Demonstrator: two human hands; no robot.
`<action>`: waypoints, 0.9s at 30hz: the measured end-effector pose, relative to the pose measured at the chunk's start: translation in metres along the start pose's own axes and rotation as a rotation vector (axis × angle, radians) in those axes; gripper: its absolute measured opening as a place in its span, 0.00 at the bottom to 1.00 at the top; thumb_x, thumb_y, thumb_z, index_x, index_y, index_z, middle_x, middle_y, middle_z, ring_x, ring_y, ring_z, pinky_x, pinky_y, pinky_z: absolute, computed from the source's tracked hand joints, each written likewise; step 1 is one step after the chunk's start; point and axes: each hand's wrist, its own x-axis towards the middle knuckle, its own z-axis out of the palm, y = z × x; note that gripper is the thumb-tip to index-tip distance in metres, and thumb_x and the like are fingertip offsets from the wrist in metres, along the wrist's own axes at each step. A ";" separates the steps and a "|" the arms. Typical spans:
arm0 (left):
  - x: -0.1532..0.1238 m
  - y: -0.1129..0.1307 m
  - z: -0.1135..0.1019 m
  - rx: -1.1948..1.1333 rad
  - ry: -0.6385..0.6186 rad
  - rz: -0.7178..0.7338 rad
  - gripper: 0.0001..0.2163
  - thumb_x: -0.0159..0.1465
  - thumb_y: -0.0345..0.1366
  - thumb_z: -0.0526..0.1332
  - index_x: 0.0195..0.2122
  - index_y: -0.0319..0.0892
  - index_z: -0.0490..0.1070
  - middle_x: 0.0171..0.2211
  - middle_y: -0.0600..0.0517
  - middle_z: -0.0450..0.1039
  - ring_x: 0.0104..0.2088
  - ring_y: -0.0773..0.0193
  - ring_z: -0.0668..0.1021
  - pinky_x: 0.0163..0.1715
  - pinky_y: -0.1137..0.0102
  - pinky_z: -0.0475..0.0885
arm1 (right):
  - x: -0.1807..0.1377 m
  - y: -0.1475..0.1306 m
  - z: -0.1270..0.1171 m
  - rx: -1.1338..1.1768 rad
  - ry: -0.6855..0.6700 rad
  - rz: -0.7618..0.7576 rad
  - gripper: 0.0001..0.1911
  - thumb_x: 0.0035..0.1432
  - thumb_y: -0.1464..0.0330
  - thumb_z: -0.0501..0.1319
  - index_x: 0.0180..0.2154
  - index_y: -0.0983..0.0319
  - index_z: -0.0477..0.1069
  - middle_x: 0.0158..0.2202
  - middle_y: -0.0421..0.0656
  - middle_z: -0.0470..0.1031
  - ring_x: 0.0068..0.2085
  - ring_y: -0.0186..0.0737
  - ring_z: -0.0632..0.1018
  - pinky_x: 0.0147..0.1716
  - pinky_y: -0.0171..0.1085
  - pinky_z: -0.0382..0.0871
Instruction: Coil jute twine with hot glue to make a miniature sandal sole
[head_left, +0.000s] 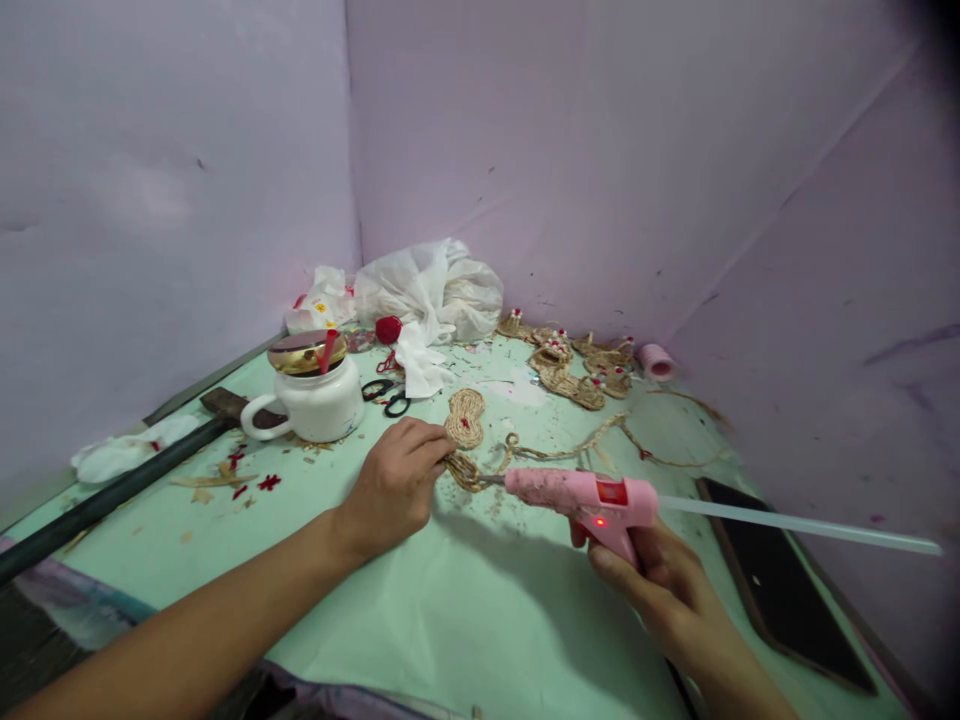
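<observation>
My left hand is closed, its fingertips pinching a small coiled piece of jute braid lying on the pale green table. My right hand grips the handle of a pink hot glue gun with a red light lit. The nozzle points left and touches the braid coil. A clear glue stick juts out of the back of the gun toward the right. A loose jute cord trails from the coil to the right. A finished figure-eight jute sole lies just behind the coil.
A white mug with a gold lid stands at the left, a hammer beside it. Black scissors, crumpled plastic bags, several small jute sandals and a pink roll lie at the back. A dark phone lies at the right.
</observation>
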 end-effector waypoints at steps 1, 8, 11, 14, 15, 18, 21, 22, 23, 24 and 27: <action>0.000 0.000 0.000 -0.001 -0.001 0.001 0.10 0.61 0.22 0.54 0.41 0.35 0.70 0.39 0.43 0.73 0.40 0.58 0.71 0.40 0.60 0.71 | 0.001 0.001 0.000 -0.011 -0.013 -0.003 0.07 0.56 0.62 0.60 0.34 0.58 0.71 0.29 0.39 0.73 0.30 0.37 0.73 0.29 0.31 0.67; -0.001 -0.002 0.001 -0.030 0.013 0.031 0.11 0.59 0.21 0.56 0.42 0.35 0.71 0.39 0.42 0.73 0.40 0.58 0.71 0.40 0.61 0.71 | 0.000 0.001 0.000 0.006 0.020 0.006 0.08 0.55 0.62 0.61 0.33 0.60 0.71 0.29 0.41 0.74 0.30 0.39 0.74 0.29 0.33 0.68; -0.002 -0.001 0.000 -0.045 0.017 0.048 0.12 0.59 0.20 0.56 0.42 0.35 0.71 0.39 0.42 0.73 0.40 0.58 0.71 0.39 0.61 0.71 | 0.000 0.001 0.001 0.028 0.010 0.020 0.08 0.55 0.62 0.61 0.32 0.60 0.71 0.29 0.41 0.73 0.30 0.38 0.74 0.29 0.32 0.67; -0.001 -0.001 0.000 -0.054 0.030 0.063 0.12 0.59 0.20 0.56 0.42 0.35 0.71 0.39 0.42 0.73 0.40 0.58 0.71 0.38 0.62 0.71 | 0.000 0.001 0.001 0.018 -0.007 0.019 0.08 0.55 0.62 0.61 0.32 0.60 0.71 0.28 0.41 0.73 0.30 0.38 0.73 0.28 0.32 0.67; 0.000 0.000 0.000 -0.056 0.032 0.065 0.12 0.59 0.20 0.56 0.42 0.35 0.71 0.39 0.42 0.73 0.39 0.58 0.72 0.38 0.62 0.71 | 0.001 0.001 0.000 0.009 -0.008 0.018 0.08 0.55 0.62 0.61 0.32 0.60 0.71 0.28 0.41 0.73 0.29 0.38 0.73 0.28 0.32 0.67; 0.001 0.000 0.001 -0.058 0.029 0.073 0.12 0.59 0.20 0.55 0.42 0.35 0.71 0.39 0.42 0.73 0.39 0.58 0.72 0.37 0.62 0.72 | 0.002 0.001 0.000 -0.005 -0.007 0.015 0.09 0.55 0.61 0.61 0.32 0.60 0.71 0.28 0.40 0.72 0.29 0.37 0.72 0.28 0.32 0.66; 0.000 0.000 0.000 -0.067 0.015 0.090 0.13 0.59 0.19 0.56 0.43 0.35 0.70 0.40 0.42 0.73 0.39 0.58 0.72 0.37 0.62 0.71 | 0.002 0.000 0.001 0.006 -0.011 0.019 0.10 0.54 0.60 0.61 0.32 0.60 0.71 0.28 0.41 0.72 0.29 0.38 0.72 0.28 0.33 0.66; -0.001 0.000 0.000 -0.071 0.012 0.096 0.13 0.58 0.19 0.56 0.43 0.34 0.70 0.40 0.41 0.73 0.39 0.58 0.72 0.37 0.62 0.71 | 0.002 0.000 0.002 0.013 -0.010 0.027 0.10 0.54 0.60 0.61 0.33 0.60 0.71 0.28 0.41 0.72 0.29 0.38 0.72 0.28 0.33 0.66; -0.001 -0.001 0.000 -0.077 0.008 0.103 0.13 0.58 0.19 0.56 0.43 0.34 0.70 0.40 0.41 0.73 0.39 0.58 0.72 0.37 0.62 0.71 | 0.002 0.000 0.002 0.022 -0.007 0.034 0.10 0.54 0.60 0.61 0.33 0.60 0.71 0.28 0.41 0.71 0.29 0.38 0.72 0.28 0.33 0.66; -0.002 -0.001 -0.001 -0.081 0.004 0.112 0.14 0.58 0.19 0.56 0.44 0.34 0.70 0.40 0.41 0.73 0.40 0.58 0.72 0.37 0.62 0.71 | 0.002 0.000 0.002 0.030 -0.003 0.041 0.10 0.54 0.60 0.61 0.33 0.60 0.71 0.28 0.40 0.71 0.29 0.38 0.72 0.28 0.33 0.66; -0.003 -0.001 -0.001 -0.081 -0.003 0.141 0.15 0.58 0.19 0.55 0.45 0.35 0.70 0.41 0.41 0.73 0.40 0.58 0.72 0.38 0.61 0.72 | 0.002 0.000 0.003 0.041 0.005 0.043 0.10 0.54 0.60 0.61 0.33 0.60 0.71 0.28 0.40 0.71 0.29 0.38 0.71 0.28 0.33 0.66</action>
